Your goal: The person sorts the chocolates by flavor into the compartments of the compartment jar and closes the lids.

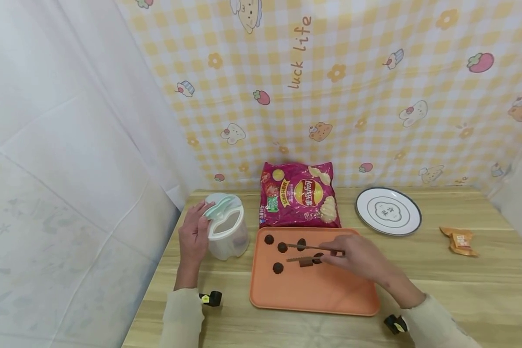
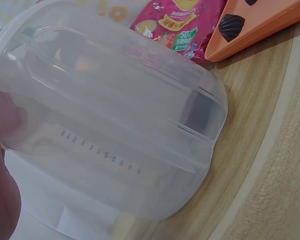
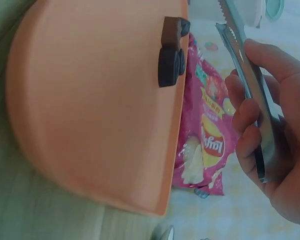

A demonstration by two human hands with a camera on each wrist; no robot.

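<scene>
My left hand point(image 1: 193, 237) holds the rim of a clear plastic container point(image 1: 229, 244) with a pale green and white lid point(image 1: 219, 208), whose opening faces up. Through its wall in the left wrist view, a dark piece point(image 2: 199, 111) shows near the bottom. My right hand point(image 1: 356, 253) grips metal tongs point(image 3: 270, 145) over an orange tray point(image 1: 322, 292). The serrated tips stand apart, with nothing clearly pinched between them. Several dark chocolates point(image 1: 278, 268) lie on the tray, some shell-shaped, near the tongs and along the tray's far side.
Behind the tray lies a magenta bag of chips point(image 1: 297, 195). A white plate with a dark rim point(image 1: 369, 212) stands to its right, and an orange wrapped snack point(image 1: 461, 243) lies further right. A checked curtain point(image 1: 330, 96) hangs behind the wooden table point(image 1: 435, 280).
</scene>
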